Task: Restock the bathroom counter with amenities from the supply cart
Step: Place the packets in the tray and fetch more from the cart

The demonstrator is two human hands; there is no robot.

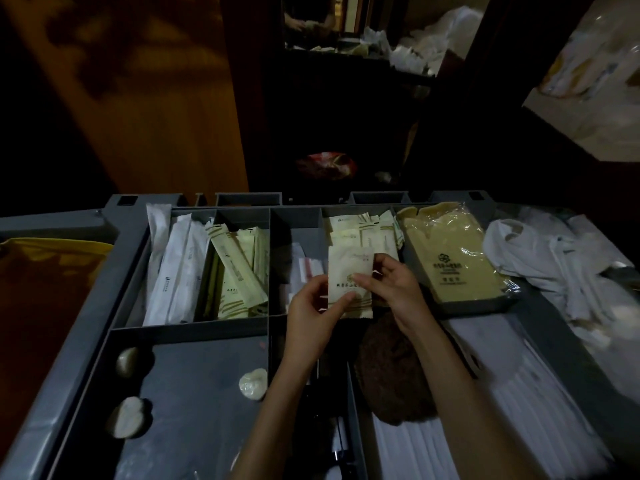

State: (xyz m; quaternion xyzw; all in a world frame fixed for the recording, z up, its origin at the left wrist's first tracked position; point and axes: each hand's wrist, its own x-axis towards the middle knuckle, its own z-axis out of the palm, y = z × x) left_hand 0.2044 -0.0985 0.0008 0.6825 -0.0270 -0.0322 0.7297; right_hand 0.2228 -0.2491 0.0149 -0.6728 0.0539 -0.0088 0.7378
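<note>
A cream amenity packet (349, 271) with printed characters is held upright over the grey supply cart tray (194, 329). My left hand (317, 306) pinches its lower left edge. My right hand (388, 282) pinches its right side with thumb and fingers. Behind it, a compartment holds more cream packets (363, 230). To the left lie long cream sachets (239, 271) and long white wrapped items (176, 268) in their own compartments.
A flat yellow pack (450, 254) in clear wrap lies right of the packets. White cloths (554, 261) are piled at far right, white folded sheets (502, 393) below. Three small wrapped round soaps (252, 384) sit in the near-left compartment. A brown bundle (388, 368) lies under my right forearm.
</note>
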